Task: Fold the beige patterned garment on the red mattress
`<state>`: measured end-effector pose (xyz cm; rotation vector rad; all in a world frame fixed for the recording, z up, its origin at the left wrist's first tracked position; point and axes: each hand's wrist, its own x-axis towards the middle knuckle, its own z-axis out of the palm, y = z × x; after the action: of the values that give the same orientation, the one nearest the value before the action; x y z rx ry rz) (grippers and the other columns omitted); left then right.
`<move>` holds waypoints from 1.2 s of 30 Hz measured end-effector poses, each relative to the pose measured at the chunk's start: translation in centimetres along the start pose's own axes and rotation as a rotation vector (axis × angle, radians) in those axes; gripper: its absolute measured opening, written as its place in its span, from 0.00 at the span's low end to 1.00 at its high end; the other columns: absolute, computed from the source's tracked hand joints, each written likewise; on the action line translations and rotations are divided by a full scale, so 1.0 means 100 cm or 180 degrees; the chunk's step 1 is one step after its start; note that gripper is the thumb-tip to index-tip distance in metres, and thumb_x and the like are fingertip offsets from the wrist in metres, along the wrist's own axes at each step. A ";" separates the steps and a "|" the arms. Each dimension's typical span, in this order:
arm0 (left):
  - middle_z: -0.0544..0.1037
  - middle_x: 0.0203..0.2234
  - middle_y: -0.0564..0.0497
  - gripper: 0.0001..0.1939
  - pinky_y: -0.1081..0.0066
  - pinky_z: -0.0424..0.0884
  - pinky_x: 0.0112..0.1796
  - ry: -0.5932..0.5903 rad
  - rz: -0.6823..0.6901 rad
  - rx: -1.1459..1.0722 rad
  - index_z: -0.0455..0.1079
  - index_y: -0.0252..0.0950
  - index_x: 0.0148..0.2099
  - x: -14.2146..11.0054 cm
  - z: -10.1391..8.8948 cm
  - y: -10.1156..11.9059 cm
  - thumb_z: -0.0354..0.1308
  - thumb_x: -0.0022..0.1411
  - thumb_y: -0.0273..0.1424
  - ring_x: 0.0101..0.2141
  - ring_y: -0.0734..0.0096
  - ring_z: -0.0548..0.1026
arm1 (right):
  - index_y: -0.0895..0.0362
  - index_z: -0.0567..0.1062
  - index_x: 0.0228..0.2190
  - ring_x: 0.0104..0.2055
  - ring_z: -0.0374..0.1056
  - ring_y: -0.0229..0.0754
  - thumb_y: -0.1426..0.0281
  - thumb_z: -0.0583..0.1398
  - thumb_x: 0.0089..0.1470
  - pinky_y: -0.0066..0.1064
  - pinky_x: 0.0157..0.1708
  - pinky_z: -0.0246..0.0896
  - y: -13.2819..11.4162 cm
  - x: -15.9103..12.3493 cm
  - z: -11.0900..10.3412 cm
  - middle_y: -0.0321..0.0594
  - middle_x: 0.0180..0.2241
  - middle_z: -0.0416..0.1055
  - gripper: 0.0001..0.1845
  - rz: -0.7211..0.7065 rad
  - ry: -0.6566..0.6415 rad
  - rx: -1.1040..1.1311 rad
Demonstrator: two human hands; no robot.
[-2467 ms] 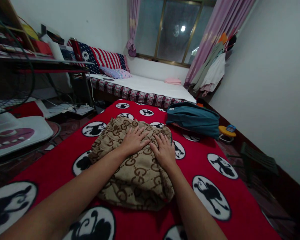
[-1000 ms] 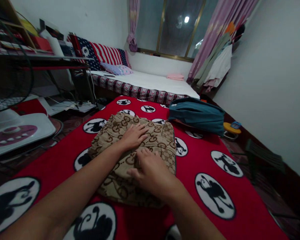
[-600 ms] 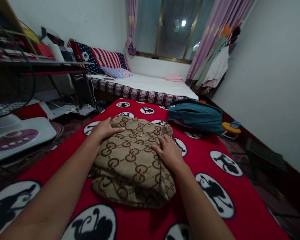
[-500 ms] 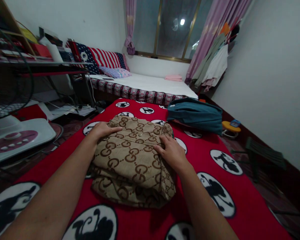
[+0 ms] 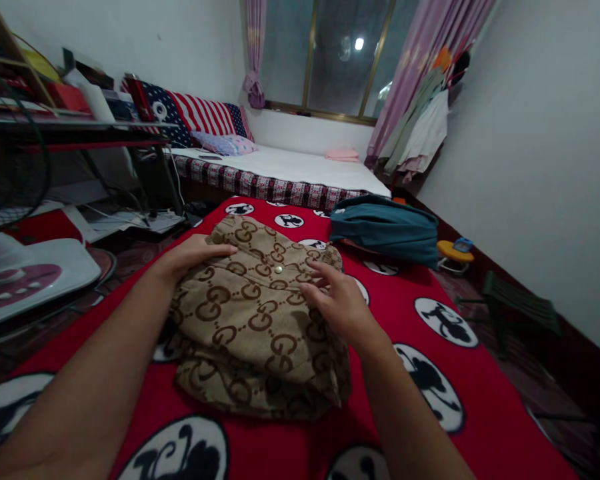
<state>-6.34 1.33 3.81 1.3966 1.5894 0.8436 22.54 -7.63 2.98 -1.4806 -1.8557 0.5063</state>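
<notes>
A tan folded garment [image 5: 260,320] with a brown interlocking-letter print and a small round button lies in front of me on a red cloth [image 5: 300,443]. My left hand [image 5: 193,257] is at its far left edge, the thumb stretched over the top and the other fingers hidden at the side and underneath. The fabric there is raised a little. Over the right part of the garment is my right hand [image 5: 343,300], fingers apart and slightly bent; whether the fingertips touch the fabric I cannot tell.
A teal folded cloth item [image 5: 385,230] lies on the red cloth at the far right. Behind stands a bed [image 5: 300,167]. To the left are a cluttered desk [image 5: 80,125] and a white-and-pink appliance [image 5: 65,263]; at right, a yellow stool [image 5: 455,251] and a dark folding stool [image 5: 520,303].
My left hand has shifted left and slightly up, drawing the garment's upper left corner with it. My right hand has lifted a little, its fingers more bent. The view has turned slightly.
</notes>
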 end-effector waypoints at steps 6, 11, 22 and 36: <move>0.80 0.38 0.48 0.26 0.63 0.73 0.43 -0.0076 0.1738 0.1401 0.73 0.38 0.45 -0.079 0.071 0.059 0.67 0.44 0.44 0.40 0.55 0.77 | 0.54 0.74 0.50 0.45 0.74 0.50 0.50 0.67 0.42 0.42 0.46 0.68 -0.016 -0.001 0.014 0.44 0.46 0.76 0.35 0.0565 -0.0231 0.2364; 0.77 0.43 0.40 0.26 0.57 0.69 0.50 -0.0394 0.2497 0.2147 0.72 0.32 0.47 -0.121 0.113 0.062 0.66 0.47 0.40 0.46 0.51 0.73 | 0.54 0.78 0.41 0.48 0.74 0.48 0.56 0.69 0.42 0.37 0.49 0.67 -0.020 -0.011 0.023 0.40 0.43 0.79 0.25 0.1103 0.0053 0.3652; 0.82 0.33 0.47 0.20 0.71 0.73 0.35 0.1195 0.1702 0.0066 0.76 0.35 0.45 -0.035 0.022 0.043 0.53 0.58 0.41 0.33 0.66 0.78 | 0.56 0.77 0.40 0.39 0.76 0.47 0.74 0.68 0.31 0.36 0.41 0.72 -0.009 -0.002 0.042 0.35 0.33 0.80 0.27 0.1349 0.1211 0.4051; 0.80 0.42 0.44 0.35 0.72 0.68 0.37 0.0056 0.0570 0.1706 0.77 0.36 0.43 0.033 0.006 -0.041 0.63 0.39 0.56 0.43 0.55 0.76 | 0.57 0.77 0.40 0.43 0.75 0.51 0.74 0.69 0.30 0.39 0.44 0.72 -0.011 0.000 0.039 0.38 0.34 0.80 0.28 0.1369 0.0859 0.3840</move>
<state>-7.64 3.98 -0.64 1.9324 1.8033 0.5456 18.95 -7.47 1.13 -0.9662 -0.6829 1.2615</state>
